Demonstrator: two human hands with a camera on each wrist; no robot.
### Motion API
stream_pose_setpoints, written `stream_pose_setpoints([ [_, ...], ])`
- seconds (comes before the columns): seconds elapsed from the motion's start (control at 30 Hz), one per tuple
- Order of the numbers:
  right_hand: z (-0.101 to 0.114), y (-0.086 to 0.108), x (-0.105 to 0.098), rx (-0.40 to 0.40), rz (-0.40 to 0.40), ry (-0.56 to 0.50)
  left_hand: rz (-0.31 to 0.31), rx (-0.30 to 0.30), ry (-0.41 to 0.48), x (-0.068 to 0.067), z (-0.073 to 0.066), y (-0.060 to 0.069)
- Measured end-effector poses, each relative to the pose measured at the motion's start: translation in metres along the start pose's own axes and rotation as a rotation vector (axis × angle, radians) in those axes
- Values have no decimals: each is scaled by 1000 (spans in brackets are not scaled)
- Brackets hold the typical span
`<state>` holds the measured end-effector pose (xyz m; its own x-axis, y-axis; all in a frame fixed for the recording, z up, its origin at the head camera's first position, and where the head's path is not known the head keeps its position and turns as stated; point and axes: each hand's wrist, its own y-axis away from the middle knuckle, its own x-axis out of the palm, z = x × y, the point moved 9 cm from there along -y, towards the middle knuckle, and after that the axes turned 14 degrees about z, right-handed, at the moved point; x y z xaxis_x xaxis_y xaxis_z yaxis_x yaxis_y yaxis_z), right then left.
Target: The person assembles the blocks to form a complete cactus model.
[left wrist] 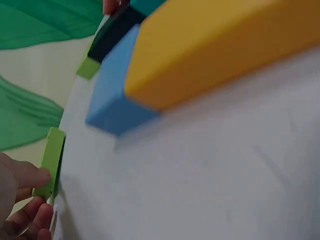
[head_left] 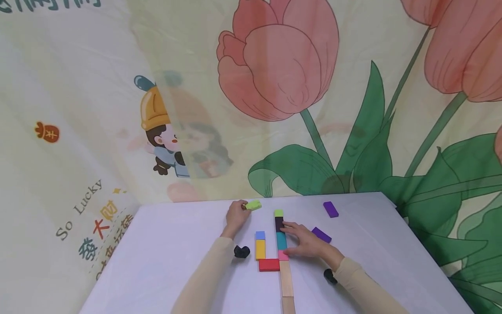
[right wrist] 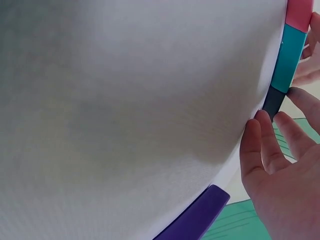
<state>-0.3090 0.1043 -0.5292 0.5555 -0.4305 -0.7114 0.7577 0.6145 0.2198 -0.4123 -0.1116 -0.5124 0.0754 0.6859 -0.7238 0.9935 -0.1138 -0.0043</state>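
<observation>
Near the table's back edge, my left hand (head_left: 236, 216) pinches a light green block (head_left: 253, 205) between thumb and fingers; the left wrist view shows the same green block (left wrist: 51, 161). My right hand (head_left: 307, 241) lies along the right side of a column of blocks. Its fingertips touch the black block (head_left: 279, 224), and its thumb is by the pink block (head_left: 283, 255). Between those two sits a teal block (head_left: 281, 241). A small green block (head_left: 279, 213) tops the column. Below the pink one run plain wooden blocks (head_left: 286, 279).
Left of the column, a red block (head_left: 269, 265) joins a yellow block (head_left: 260, 250) with a blue block (head_left: 260, 235) above it. Two purple blocks (head_left: 330, 209) lie apart on the right. Black wrist pieces (head_left: 242, 252) show beside the sleeves. A printed cloth hangs behind the white table (head_left: 172, 257).
</observation>
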Motion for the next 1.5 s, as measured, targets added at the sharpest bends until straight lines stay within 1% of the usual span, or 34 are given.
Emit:
stream_pose_setpoints([
  [0.17,-1,-1,2,-7,-2,-10,64,43,3,18,-20,-7],
  [0.33,-2,-1,3,2,-3,-13,113,84,6,29,-40,-7],
  [0.43,-1,-1,3,-2,-2,-11,137,91,5,34,-46,-7],
  [0.63,0,1,1,-7,-6,-2,168,106,5,43,-48,-8],
  [0.67,0,0,2,-6,-6,0,172,107,8,41,-47,-6],
  [0.77,1,-2,5,-2,0,-4,177,123,32,36,-45,0],
  [0.87,0,-2,6,13,1,-1,181,167,69,28,-41,8],
  [0.97,-2,1,4,22,-4,-6,216,218,87,23,-37,20],
  [1.1,-5,3,2,23,-7,-6,289,298,56,21,-32,40],
  [1.13,-5,4,1,21,-7,-7,304,329,38,22,-31,45],
  [1.23,-6,3,-1,16,-11,-4,355,396,-13,26,-29,56],
  [1.3,-6,3,-2,7,-13,-9,385,423,-35,29,-27,62],
  [1.33,-5,3,-3,2,-12,-10,397,430,-48,31,-27,64],
  [1.43,-3,2,-2,-13,-7,-19,425,419,-49,33,-24,69],
  [1.5,-2,0,-1,-13,0,-20,441,400,-38,33,-22,71],
])
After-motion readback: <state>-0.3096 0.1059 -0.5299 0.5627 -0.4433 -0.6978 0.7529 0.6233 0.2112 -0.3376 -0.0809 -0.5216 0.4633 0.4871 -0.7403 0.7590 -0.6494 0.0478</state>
